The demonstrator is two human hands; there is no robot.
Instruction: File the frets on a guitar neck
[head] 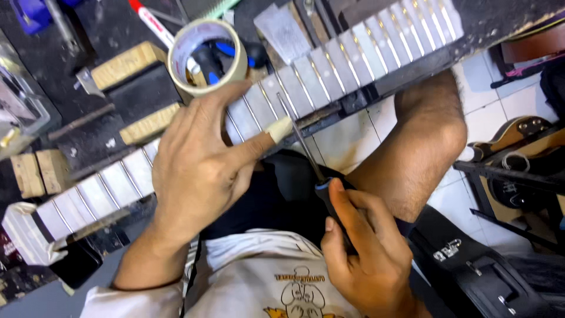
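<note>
Long guitar neck with masked frets (329, 68) lying diagonally across cluttered dark table (35, 70). Left hand (197, 159) spread flat on neck, taped fingertip pressing. Right hand (365, 247) clamped on slim blue-handled metal tool (306, 153), tip touching fret. Beige tape roll (206, 56) just beside.

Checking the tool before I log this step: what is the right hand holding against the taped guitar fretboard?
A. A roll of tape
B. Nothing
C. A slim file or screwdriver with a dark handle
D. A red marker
C: the right hand grips the dark handle of a slim metal tool whose shaft reaches up onto the fretboard, while the left hand rests on it beside the tape roll.
</note>
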